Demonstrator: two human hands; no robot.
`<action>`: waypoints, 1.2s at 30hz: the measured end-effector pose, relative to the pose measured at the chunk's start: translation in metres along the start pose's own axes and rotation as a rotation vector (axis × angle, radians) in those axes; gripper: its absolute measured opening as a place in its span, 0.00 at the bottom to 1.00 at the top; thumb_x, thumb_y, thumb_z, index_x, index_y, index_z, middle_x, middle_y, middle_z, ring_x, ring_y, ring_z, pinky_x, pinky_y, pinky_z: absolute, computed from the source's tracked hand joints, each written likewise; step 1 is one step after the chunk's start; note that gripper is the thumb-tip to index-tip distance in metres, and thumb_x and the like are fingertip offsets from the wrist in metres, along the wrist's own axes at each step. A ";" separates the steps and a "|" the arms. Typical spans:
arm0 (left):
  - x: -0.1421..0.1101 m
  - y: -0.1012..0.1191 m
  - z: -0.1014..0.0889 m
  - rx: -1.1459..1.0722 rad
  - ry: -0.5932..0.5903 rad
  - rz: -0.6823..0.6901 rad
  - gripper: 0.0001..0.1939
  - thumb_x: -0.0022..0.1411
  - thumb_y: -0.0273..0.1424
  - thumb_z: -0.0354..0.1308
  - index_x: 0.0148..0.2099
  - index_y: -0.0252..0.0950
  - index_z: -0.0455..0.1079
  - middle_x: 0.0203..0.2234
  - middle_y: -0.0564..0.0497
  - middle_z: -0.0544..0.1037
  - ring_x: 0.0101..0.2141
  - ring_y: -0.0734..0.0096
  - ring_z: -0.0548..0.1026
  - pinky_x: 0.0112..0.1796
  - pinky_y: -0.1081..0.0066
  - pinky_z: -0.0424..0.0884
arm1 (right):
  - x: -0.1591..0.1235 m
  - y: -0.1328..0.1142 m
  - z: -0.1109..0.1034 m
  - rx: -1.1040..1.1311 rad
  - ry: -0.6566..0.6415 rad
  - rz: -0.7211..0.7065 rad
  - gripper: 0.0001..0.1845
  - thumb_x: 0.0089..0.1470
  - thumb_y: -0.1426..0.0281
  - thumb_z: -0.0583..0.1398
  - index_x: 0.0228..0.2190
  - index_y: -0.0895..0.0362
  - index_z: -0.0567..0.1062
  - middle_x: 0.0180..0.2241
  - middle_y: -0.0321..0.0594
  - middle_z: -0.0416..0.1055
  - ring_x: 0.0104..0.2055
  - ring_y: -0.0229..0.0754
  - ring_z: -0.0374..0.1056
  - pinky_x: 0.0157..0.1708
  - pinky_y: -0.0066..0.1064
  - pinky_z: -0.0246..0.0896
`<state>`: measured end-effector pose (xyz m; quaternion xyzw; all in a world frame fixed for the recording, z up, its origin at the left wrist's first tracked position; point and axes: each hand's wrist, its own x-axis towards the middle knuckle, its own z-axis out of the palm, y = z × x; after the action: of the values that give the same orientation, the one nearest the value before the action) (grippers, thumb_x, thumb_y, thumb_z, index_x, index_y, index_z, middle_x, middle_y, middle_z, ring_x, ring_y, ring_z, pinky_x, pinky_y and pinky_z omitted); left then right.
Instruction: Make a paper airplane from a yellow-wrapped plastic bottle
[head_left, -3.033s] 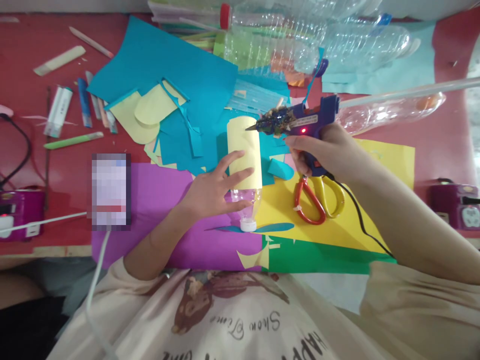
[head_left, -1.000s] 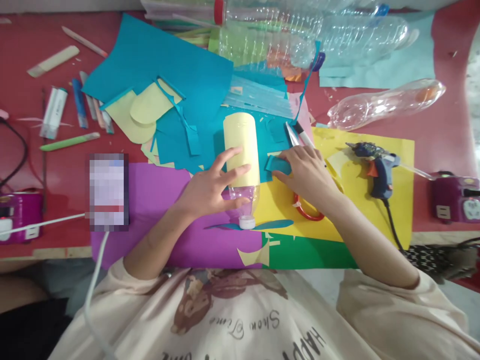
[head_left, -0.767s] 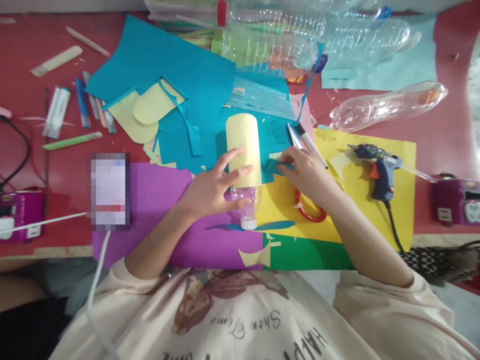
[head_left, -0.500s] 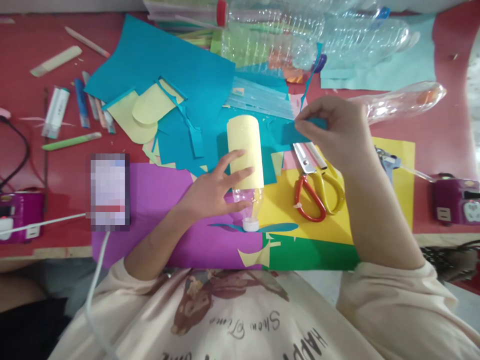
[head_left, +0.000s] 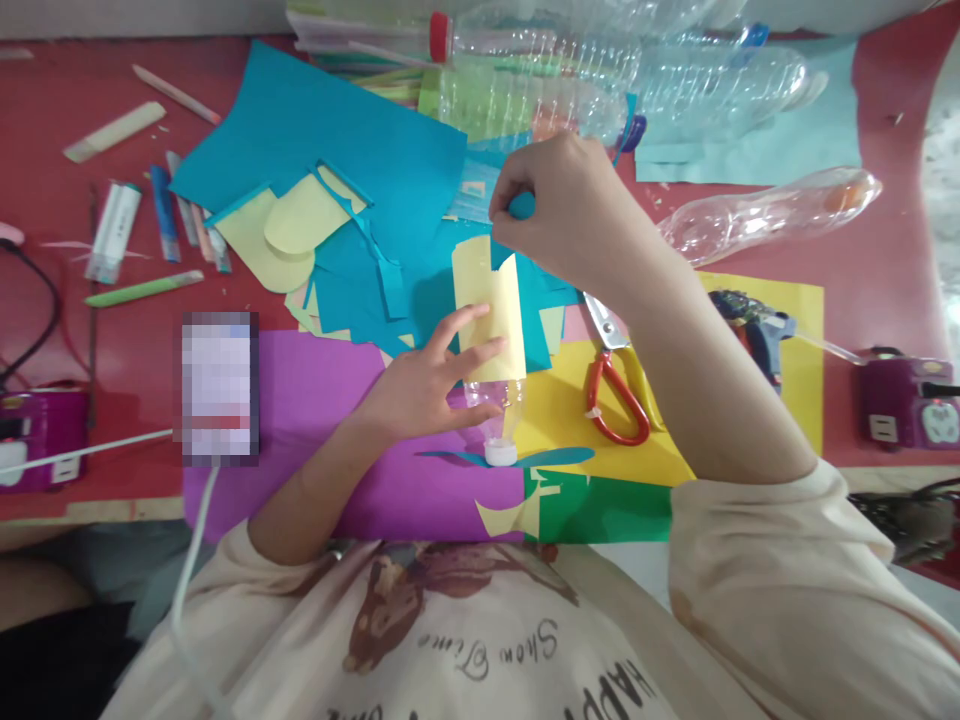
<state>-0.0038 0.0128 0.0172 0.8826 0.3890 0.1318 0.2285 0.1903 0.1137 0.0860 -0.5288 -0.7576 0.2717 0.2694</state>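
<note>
A small clear plastic bottle [head_left: 512, 400] lies with its white cap [head_left: 501, 453] towards me, its body wrapped in pale yellow paper [head_left: 506, 330]. My left hand [head_left: 424, 385] holds it down, fingers spread across the wrap and neck. Above the far end of the bottle, my right hand [head_left: 562, 195] pinches a small piece of blue paper [head_left: 521, 206], mostly hidden by the fingers. Whether that piece touches the bottle I cannot tell. Blue leaf-shaped paper [head_left: 566, 457] lies by the cap.
Red-and-yellow-handled scissors [head_left: 616, 395] and a glue gun [head_left: 763, 335] lie on yellow paper [head_left: 802, 400] to the right. Large clear bottles [head_left: 540, 60] lie at the back. A phone [head_left: 217, 385], markers [head_left: 112, 232] and blue sheets [head_left: 322, 115] are left. Power boxes [head_left: 907, 400] flank the table.
My right hand put down the glue gun on the right, picked up the blue paper piece beside the scissors, and carried it up and left over the bottle's far end. My left hand stayed put.
</note>
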 end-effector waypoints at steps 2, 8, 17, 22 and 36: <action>0.000 0.000 0.000 0.000 0.002 0.000 0.32 0.63 0.55 0.52 0.63 0.46 0.62 0.65 0.40 0.58 0.38 0.66 0.76 0.27 0.73 0.72 | 0.001 0.001 0.002 -0.013 -0.014 0.016 0.17 0.42 0.77 0.64 0.14 0.51 0.63 0.22 0.40 0.68 0.35 0.51 0.69 0.35 0.41 0.63; 0.000 0.000 0.000 -0.005 -0.001 -0.003 0.32 0.63 0.56 0.52 0.63 0.47 0.62 0.65 0.40 0.58 0.36 0.68 0.76 0.28 0.73 0.73 | 0.004 0.008 0.007 0.020 -0.027 -0.018 0.19 0.43 0.73 0.65 0.14 0.50 0.61 0.21 0.41 0.67 0.35 0.52 0.69 0.33 0.40 0.62; 0.001 0.000 0.001 0.009 0.001 0.005 0.32 0.63 0.55 0.53 0.63 0.46 0.62 0.65 0.39 0.59 0.35 0.69 0.76 0.27 0.74 0.73 | 0.005 0.011 0.008 -0.063 -0.007 -0.049 0.17 0.44 0.70 0.64 0.14 0.49 0.62 0.20 0.42 0.68 0.32 0.51 0.67 0.32 0.41 0.61; 0.001 0.001 0.000 0.012 -0.011 -0.009 0.32 0.62 0.55 0.53 0.64 0.47 0.62 0.65 0.40 0.59 0.36 0.69 0.76 0.28 0.73 0.73 | 0.006 0.016 0.012 -0.074 0.032 -0.080 0.16 0.44 0.67 0.64 0.15 0.48 0.63 0.19 0.42 0.67 0.31 0.51 0.67 0.31 0.41 0.62; 0.001 0.000 0.000 0.004 0.005 0.026 0.32 0.64 0.55 0.52 0.64 0.45 0.62 0.65 0.39 0.58 0.38 0.67 0.77 0.27 0.73 0.73 | -0.011 -0.009 0.007 -0.119 0.041 0.070 0.10 0.53 0.64 0.63 0.25 0.50 0.67 0.20 0.35 0.63 0.26 0.44 0.63 0.32 0.37 0.55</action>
<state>-0.0033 0.0132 0.0172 0.8878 0.3784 0.1363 0.2238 0.1834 0.0995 0.0861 -0.5753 -0.7479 0.2246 0.2434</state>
